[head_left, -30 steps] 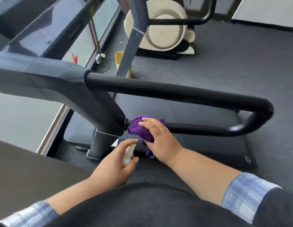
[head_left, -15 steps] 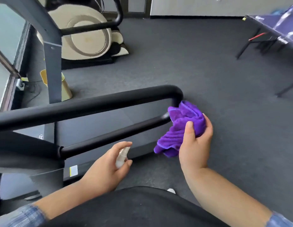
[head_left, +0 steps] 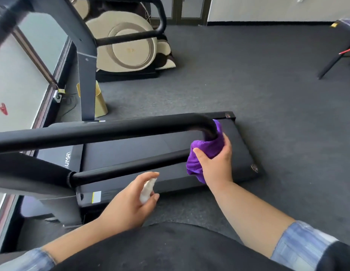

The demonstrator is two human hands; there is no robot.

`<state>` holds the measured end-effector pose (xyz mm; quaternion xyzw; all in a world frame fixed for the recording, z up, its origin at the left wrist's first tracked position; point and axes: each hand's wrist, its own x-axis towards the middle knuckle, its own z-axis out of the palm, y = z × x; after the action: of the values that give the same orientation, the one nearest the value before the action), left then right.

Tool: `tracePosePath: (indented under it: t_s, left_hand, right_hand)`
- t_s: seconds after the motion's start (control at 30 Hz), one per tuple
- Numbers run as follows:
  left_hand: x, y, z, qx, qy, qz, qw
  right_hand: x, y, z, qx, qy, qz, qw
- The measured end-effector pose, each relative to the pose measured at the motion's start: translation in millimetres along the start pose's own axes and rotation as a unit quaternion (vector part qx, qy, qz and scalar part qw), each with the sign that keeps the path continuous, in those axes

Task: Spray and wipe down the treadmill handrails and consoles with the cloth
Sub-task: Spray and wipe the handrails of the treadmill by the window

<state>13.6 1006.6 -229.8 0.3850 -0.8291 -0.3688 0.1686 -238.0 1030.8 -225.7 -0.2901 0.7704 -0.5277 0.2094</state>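
Nearest, my left hand [head_left: 129, 202] holds the small white plastic spray bottle [head_left: 147, 190] low in front of my body, fingers curled round it and the forefinger laid over its top; its nozzle points toward the thin lower black rail [head_left: 129, 169], near it but not touching.

Beyond, my right hand [head_left: 217, 163] grips the bunched purple microfibre cloth [head_left: 205, 151], thumb on the near side, fingers wrapped over the far side. The cloth sits at the outer end of the handrail loop, where the thick padded black upper handrail [head_left: 103, 132] bends down to meet the lower rail. It touches the curve of the bend; how far round it wraps I cannot tell.

Assessment: the bend is the step in hand. To do it properly I should close the cloth fully round the tube, twist about the curve so the hidden underside is covered, then draw back along the upper handrail under steady pressure. Loose folds hang below my palm; gather them.

Farther off, the black treadmill deck [head_left: 240, 151] lies beneath the rails, and the console is out of view, so I judge it still to be done.
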Motion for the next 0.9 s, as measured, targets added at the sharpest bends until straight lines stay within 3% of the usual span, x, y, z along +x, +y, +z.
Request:
tracePosePath:
  t_s: [0.23,0.43,0.6,0.9]
  left_hand:
    - [-9,-6,6,-0.01,0.021,-0.036,0.999]
    - [-30,-22,-10,-0.024,0.038,-0.071,0.996]
    - [-62,-49,-36,-0.039,0.062,-0.109,0.991]
    - [-126,-102,-97,0.0,0.097,-0.154,0.983]
  right_hand:
    - [-4,18,30,0.083,0.015,0.186,0.979]
    - [-33,11,85,0.204,-0.009,0.382,0.901]
    - [-57,-3,128,0.226,-0.022,0.426,0.876]
    - [-123,-37,218,0.198,-0.074,0.461,0.862]
